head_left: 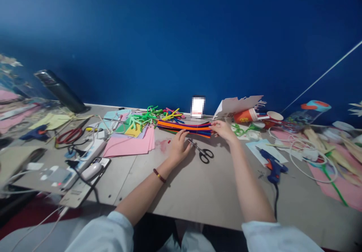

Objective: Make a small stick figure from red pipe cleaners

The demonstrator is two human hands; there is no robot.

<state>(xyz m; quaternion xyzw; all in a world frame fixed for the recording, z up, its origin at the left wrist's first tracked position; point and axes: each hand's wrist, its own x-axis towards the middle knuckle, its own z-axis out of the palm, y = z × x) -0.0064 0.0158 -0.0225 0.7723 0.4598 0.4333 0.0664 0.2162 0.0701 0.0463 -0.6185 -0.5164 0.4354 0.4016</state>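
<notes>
Loosely, 2 hands (179, 147) (223, 130) on pipe cleaners (195, 127)

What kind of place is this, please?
It is probably a craft workroom or workshop: a blue hot glue gun, a bundle of colourful pipe cleaners, and a stack of pink craft paper are laid out.

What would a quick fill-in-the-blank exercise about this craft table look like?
The left hand and the right hand both touch a bundle of colored ____. The scissors beside the left hand have ____ handles. The hot glue gun is mostly ____. The paper sheets nearest the person in the stack are ____.

pipe cleaners; black; blue; pink
</notes>
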